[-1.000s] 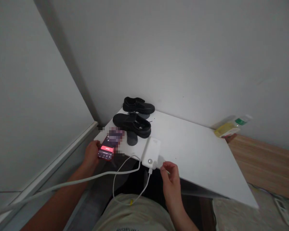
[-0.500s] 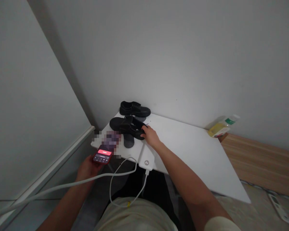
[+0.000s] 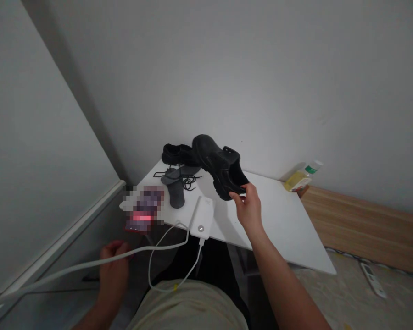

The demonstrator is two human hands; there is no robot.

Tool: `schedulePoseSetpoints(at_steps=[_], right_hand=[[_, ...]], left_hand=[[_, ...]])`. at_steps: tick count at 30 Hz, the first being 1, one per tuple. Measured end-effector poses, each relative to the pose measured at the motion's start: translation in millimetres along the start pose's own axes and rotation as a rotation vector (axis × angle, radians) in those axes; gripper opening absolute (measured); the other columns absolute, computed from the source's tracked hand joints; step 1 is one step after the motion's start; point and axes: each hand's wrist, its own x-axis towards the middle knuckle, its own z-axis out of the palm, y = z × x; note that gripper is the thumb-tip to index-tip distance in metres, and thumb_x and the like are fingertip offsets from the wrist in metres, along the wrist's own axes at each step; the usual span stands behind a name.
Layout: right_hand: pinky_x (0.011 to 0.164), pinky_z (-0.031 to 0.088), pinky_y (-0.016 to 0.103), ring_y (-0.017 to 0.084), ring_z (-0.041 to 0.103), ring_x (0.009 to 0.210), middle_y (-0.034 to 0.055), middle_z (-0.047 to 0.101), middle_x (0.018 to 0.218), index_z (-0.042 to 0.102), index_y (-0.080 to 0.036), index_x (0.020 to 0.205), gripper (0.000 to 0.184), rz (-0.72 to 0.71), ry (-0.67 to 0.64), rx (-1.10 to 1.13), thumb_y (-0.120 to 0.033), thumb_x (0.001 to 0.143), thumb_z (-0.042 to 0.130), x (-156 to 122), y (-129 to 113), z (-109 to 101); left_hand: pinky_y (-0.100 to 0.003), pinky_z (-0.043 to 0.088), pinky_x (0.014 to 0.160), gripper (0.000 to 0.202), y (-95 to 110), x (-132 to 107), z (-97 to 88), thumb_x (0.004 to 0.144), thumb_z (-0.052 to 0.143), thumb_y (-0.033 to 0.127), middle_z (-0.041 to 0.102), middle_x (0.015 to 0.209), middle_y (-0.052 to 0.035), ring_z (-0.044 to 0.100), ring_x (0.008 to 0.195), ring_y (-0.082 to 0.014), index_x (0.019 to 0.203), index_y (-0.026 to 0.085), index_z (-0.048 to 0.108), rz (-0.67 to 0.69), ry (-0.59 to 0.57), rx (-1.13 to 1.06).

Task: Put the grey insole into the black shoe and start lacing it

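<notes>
A black leather shoe [image 3: 218, 167] with a thick, rounded sole is held tilted, toe up, over the white worktop [image 3: 271, 220], its open collar closed between the fingers and thumb of the right hand [image 3: 248, 208]. Just beside it lies a second shoe [image 3: 177, 155], with flat grey insoles [image 3: 175, 185] and thin black laces [image 3: 189, 182] in front. A white power bank [image 3: 202, 217] sits near the edge, its white cable [image 3: 89, 261] crossing the left hand [image 3: 113, 275], whose grip cannot be told, below a blurred phone [image 3: 137, 224].
</notes>
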Motion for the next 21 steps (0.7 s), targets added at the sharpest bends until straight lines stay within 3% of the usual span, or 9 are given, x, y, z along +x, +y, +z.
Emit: schedulePoseSetpoints(at_steps=[1, 3, 5, 6, 9, 11, 13, 18, 21], right_hand=[[0.067, 0.051, 0.034, 0.021, 0.054, 0.091, 0.0077, 0.053, 0.101, 0.051, -0.021, 0.095, 0.025, 0.047, 0.024, -0.001, -0.038, 0.079, 0.058, -7.6, 6.1, -8.8], [0.064, 0.050, 0.033, 0.021, 0.054, 0.087, 0.0066, 0.055, 0.094, 0.051, -0.020, 0.094, 0.029, 0.150, 0.067, -0.005, -0.043, 0.078, 0.059, -23.6, 19.4, -22.4], [0.064, 0.050, 0.033, 0.021, 0.055, 0.086, 0.0067, 0.056, 0.092, 0.051, -0.020, 0.093, 0.032, 0.232, 0.101, -0.025, -0.046, 0.077, 0.059, -39.6, 32.5, -30.8], [0.065, 0.049, 0.034, 0.022, 0.055, 0.086, 0.0070, 0.056, 0.092, 0.051, -0.020, 0.093, 0.033, 0.257, 0.117, -0.046, -0.047, 0.076, 0.059, -47.2, 38.3, -33.4], [0.069, 0.048, 0.036, 0.022, 0.054, 0.086, 0.0075, 0.056, 0.091, 0.052, -0.019, 0.090, 0.035, 0.270, 0.151, -0.125, -0.051, 0.077, 0.058, -66.7, 50.7, -37.7], [0.071, 0.047, 0.037, 0.022, 0.053, 0.086, 0.0077, 0.055, 0.091, 0.053, -0.019, 0.088, 0.035, 0.257, 0.154, -0.170, -0.052, 0.077, 0.057, -76.7, 54.3, -39.7], [0.070, 0.047, 0.036, 0.023, 0.052, 0.087, 0.0086, 0.054, 0.093, 0.053, -0.019, 0.088, 0.036, 0.249, 0.143, -0.190, -0.053, 0.077, 0.056, -84.8, 55.1, -41.6], [0.072, 0.046, 0.039, 0.025, 0.051, 0.091, 0.0121, 0.054, 0.101, 0.054, -0.019, 0.086, 0.033, 0.234, 0.102, -0.229, -0.051, 0.080, 0.053, -98.7, 53.3, -40.6], [0.075, 0.045, 0.041, 0.026, 0.051, 0.094, 0.0132, 0.053, 0.104, 0.054, -0.019, 0.085, 0.031, 0.215, 0.088, -0.237, -0.050, 0.082, 0.051, -103.9, 53.5, -35.6]], left_hand=[[-0.027, 0.048, 0.051, 0.012, -0.5, -17.9, -2.7, 0.077, 0.055, 0.030, 0.057, 0.066, 0.0010, 0.056, 0.057, -0.0154, 0.080, 0.018, 0.053, 0.178, -0.101, 0.073], [-0.026, 0.049, 0.060, 0.009, 7.6, -53.0, 0.8, 0.081, 0.052, 0.026, 0.059, 0.073, -0.0013, 0.057, 0.067, -0.0146, 0.077, 0.019, 0.055, 0.613, -0.467, 0.125], [-0.025, 0.050, 0.068, 0.014, 26.7, -81.8, 18.6, 0.084, 0.046, 0.018, 0.061, 0.082, -0.0030, 0.058, 0.077, -0.0137, 0.083, 0.020, 0.060, 0.985, -0.872, 0.175], [-0.027, 0.050, 0.074, 0.017, 38.3, -92.5, 32.4, 0.085, 0.045, 0.017, 0.063, 0.089, -0.0040, 0.058, 0.084, -0.0146, 0.091, 0.021, 0.061, 1.115, -0.986, 0.211], [-0.047, 0.037, 0.102, 0.031, 68.6, -108.3, 82.2, 0.086, 0.047, 0.023, 0.058, 0.121, -0.0082, 0.046, 0.119, -0.0251, 0.115, 0.022, 0.058, 1.241, -0.962, 0.435], [-0.062, 0.020, 0.107, 0.036, 78.5, -108.1, 111.4, 0.086, 0.050, 0.032, 0.048, 0.136, -0.0083, 0.029, 0.132, -0.0340, 0.120, 0.023, 0.056, 1.184, -0.868, 0.638], [-0.068, 0.011, 0.105, 0.037, 80.1, -103.3, 130.7, 0.086, 0.049, 0.035, 0.041, 0.143, -0.0066, 0.021, 0.136, -0.0381, 0.121, 0.023, 0.057, 1.092, -0.807, 0.788], [-0.061, 0.024, 0.102, 0.042, 70.8, -91.9, 142.9, 0.083, 0.044, 0.016, 0.031, 0.149, -0.0021, 0.022, 0.136, -0.0359, 0.123, 0.024, 0.055, 1.006, -0.786, 0.887], [-0.060, 0.023, 0.102, 0.044, 68.3, -91.1, 142.7, 0.083, 0.042, 0.014, 0.029, 0.150, -0.0019, 0.021, 0.136, -0.0355, 0.124, 0.022, 0.054, 1.000, -0.753, 0.900]])
